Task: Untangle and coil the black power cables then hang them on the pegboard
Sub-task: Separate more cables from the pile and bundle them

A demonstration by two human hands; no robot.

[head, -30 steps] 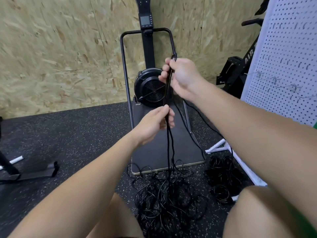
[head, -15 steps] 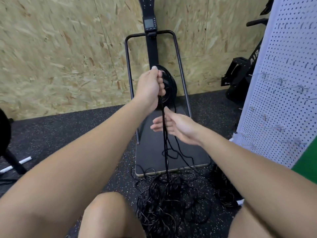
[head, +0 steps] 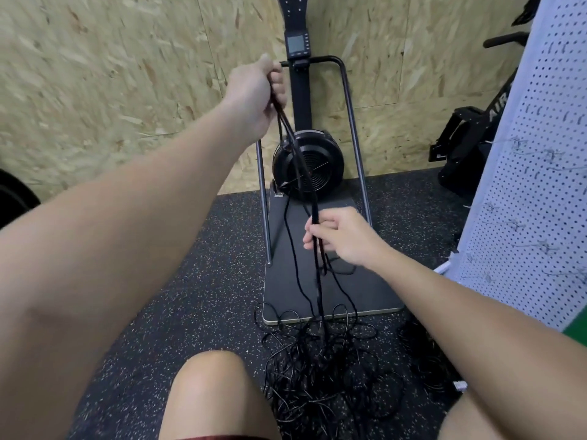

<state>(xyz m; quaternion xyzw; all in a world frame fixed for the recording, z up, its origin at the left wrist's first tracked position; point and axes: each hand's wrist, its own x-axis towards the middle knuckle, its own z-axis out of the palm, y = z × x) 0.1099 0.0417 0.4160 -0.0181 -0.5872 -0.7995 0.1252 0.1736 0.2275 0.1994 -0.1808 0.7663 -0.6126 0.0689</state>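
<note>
A tangled heap of black power cables [head: 320,373] lies on the speckled floor between my knees. Several strands [head: 300,173] rise taut from it. My left hand [head: 254,96] is raised high at centre-left, shut on the top of those strands. Lower and to the right, my right hand [head: 341,239] pinches the same strands between thumb and fingers. The white pegboard [head: 546,173] with wire hooks stands at the right edge. A second dark cable bundle [head: 425,360] sits on the floor near its foot.
A black fan exercise machine [head: 309,163] with a metal frame and a flat base board [head: 359,290] stands straight ahead against an OSB wall. Another black machine [head: 467,144] stands right of it. My bare knees [head: 216,395] are at the bottom.
My left hand has climbed from below to the top of the strands and drawn them up and left. My right hand let go on top and has taken them lower down.
</note>
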